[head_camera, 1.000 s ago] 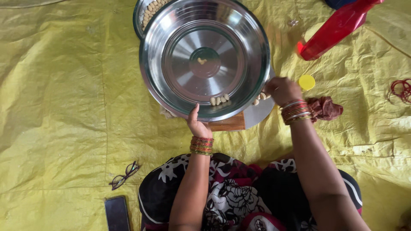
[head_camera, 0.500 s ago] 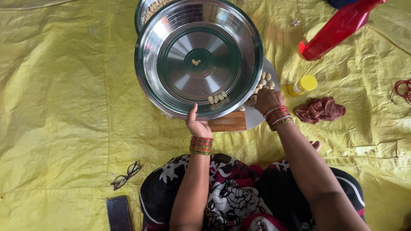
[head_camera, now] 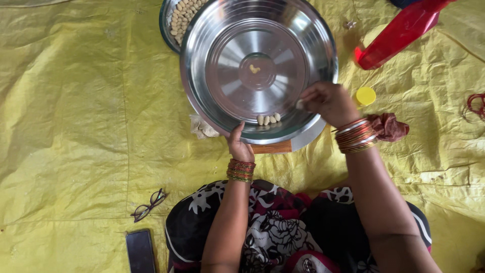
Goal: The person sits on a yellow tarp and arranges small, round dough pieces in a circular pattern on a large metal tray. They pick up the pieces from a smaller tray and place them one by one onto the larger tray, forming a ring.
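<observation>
A big yellow sheet [head_camera: 76, 101] covers the floor, and it is full of wrinkles. Soft daylight falls on it. Glasses [head_camera: 149, 205] and a dark phone [head_camera: 140, 251] lie on it.

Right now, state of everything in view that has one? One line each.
Steel basin: tilted, a few pale pieces inside.
Left hand: gripping the basin's near rim.
Right hand: over the rim, fingertips pinched on a small pale piece.
Second dish: behind, filled with pale pieces.
Yellow cap: lying loose.
Glasses: folded, on sheet.
Phone: screen dark.
</observation>
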